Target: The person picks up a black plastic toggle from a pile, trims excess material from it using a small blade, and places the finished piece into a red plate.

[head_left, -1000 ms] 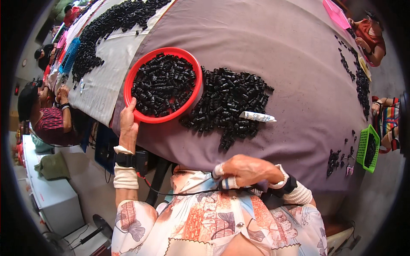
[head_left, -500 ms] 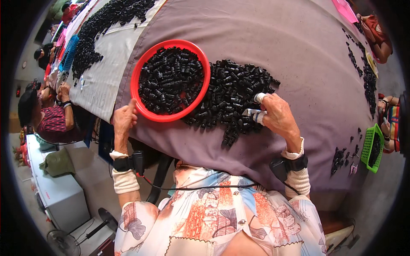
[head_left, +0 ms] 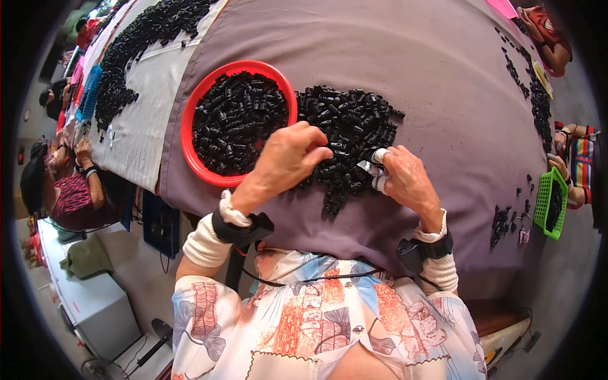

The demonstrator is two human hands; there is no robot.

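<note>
A heap of small black plastic parts (head_left: 348, 120) lies on the cloth-covered table. To its left stands a round red basin (head_left: 187, 136) filled with the same kind of parts. My left hand (head_left: 288, 158) is over the heap's left side, by the basin's rim, fingers curled with thumb and forefinger close together; whatever they pinch is hidden. At the heap's right edge is my right hand (head_left: 408, 180), its fingertips wrapped in white tape and bent together. A small pale, shiny flat piece shows at those fingertips, too small to name.
A purple-grey cloth (head_left: 443, 95) covers the table. More black parts (head_left: 152, 31) spread over a pale cloth at far left. A green basket (head_left: 548, 202) stands at the right edge, near another person's hands (head_left: 560, 164). A person in a patterned top (head_left: 76, 193) sits at left.
My left hand has moved right from the basin's lower left rim to the heap. My right hand stays at the heap's right edge. The whole view has shifted slightly.
</note>
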